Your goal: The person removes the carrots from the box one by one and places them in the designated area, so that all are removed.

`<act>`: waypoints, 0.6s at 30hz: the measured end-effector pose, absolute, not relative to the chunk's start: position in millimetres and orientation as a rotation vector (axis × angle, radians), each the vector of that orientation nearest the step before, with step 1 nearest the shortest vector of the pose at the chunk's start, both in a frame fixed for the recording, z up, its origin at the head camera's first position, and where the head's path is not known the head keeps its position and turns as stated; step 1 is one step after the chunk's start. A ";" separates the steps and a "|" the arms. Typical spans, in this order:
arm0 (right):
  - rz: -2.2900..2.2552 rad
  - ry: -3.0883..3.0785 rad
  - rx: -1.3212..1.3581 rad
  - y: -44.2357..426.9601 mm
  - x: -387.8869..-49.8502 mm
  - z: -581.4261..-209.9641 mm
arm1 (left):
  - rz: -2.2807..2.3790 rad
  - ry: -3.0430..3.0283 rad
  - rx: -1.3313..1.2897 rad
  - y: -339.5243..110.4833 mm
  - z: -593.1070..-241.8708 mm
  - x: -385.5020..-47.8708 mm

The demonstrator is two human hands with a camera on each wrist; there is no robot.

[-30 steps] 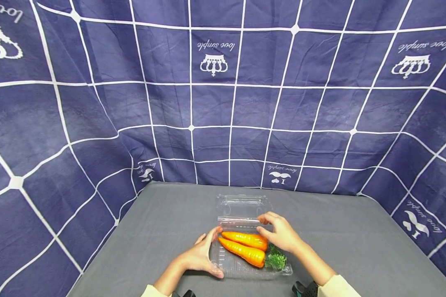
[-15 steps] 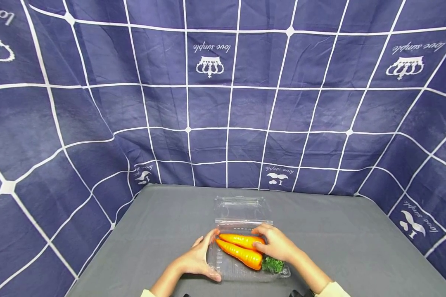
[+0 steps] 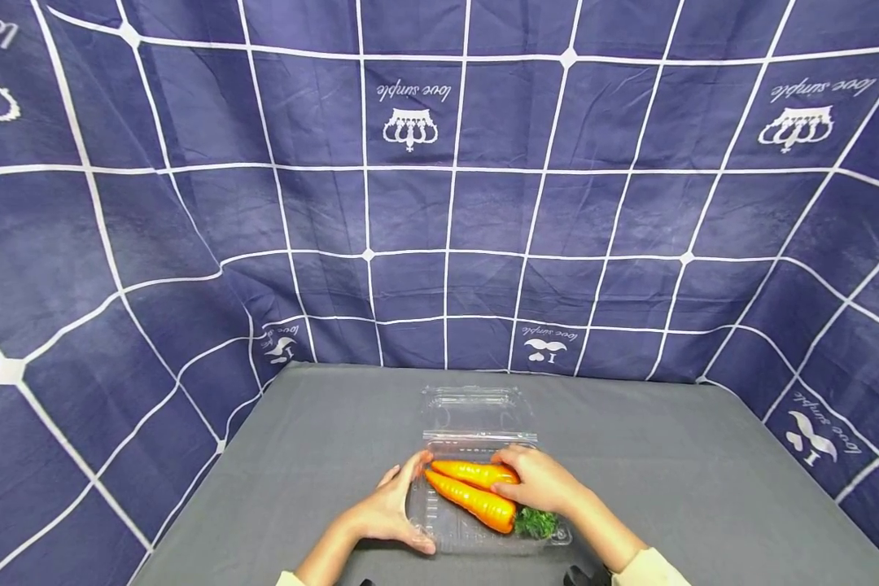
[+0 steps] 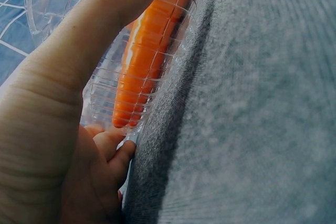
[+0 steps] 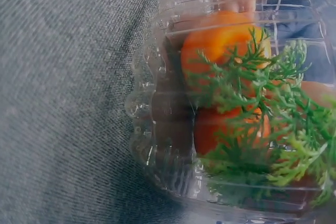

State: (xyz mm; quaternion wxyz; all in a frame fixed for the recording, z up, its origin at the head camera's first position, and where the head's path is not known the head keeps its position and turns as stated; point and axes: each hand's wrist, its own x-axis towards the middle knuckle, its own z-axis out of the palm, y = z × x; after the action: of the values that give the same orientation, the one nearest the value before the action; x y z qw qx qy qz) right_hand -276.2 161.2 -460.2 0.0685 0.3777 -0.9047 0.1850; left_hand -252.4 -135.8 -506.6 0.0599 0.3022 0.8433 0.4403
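Note:
Two orange carrots lie side by side in a clear plastic clamshell container [image 3: 483, 540], whose lid [image 3: 476, 413] is folded back flat. My left hand [image 3: 390, 511] spans the container's left end and holds it, thumb at the near corner, fingers at the far one. My right hand [image 3: 540, 482] grips the thick end of the rear carrot [image 3: 461, 471], fingers beyond it and thumb on the near side. The front carrot [image 3: 476, 500] lies just before it. Green leafy tops [image 3: 536, 522] sit at the right end. Through the wall, the right wrist view shows both thick ends, partly behind the tops [image 5: 247, 156].
A grey cloth-covered table [image 3: 322, 439] lies under the container. Behind it and at both sides hangs a blue curtain [image 3: 483, 212] with white grid lines. Black wrist devices [image 3: 584, 578] show at the bottom edge of the head view.
My right hand has come down from above the container's back right onto the rear carrot and closed round it. The left hand has kept its hold; the head view has shifted slightly.

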 end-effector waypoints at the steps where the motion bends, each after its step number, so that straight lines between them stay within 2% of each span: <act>1: 0.549 -2.737 1.141 160.9 -276.5 -460.2 | 1.335 2.553 0.918 -136.0 -506.7 -252.2; 18: 0.639 -2.732 1.108 160.5 -276.1 -459.1 | 1.317 2.551 0.935 -136.9 -504.6 -253.0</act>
State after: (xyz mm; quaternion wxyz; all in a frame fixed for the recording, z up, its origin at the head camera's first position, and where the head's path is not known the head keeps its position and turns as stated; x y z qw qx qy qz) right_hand -276.1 160.5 -459.1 0.0626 0.3667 -0.9038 0.2115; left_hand -253.0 -136.9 -504.6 0.0610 0.3092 0.8433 0.4353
